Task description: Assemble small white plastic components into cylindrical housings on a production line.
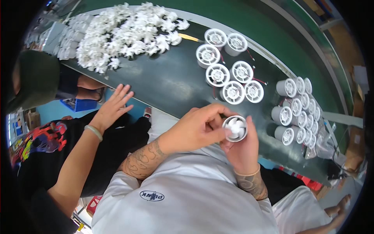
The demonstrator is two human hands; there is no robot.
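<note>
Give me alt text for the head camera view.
Both hands, left hand and right hand, hold a round white fan housing over a dark table. Similar housings and a pile of white impellers lie beyond; a co-worker's hand rests nearby.

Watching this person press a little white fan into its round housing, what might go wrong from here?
The fan housing is held in the air between the left hand and right hand, not resting on the dark table, so it might slip and drop. A co-worker's hand reaches in close by and might bump an elbow. The loose pile of white impellers lies near the table's edge, so some might slide off.
</note>
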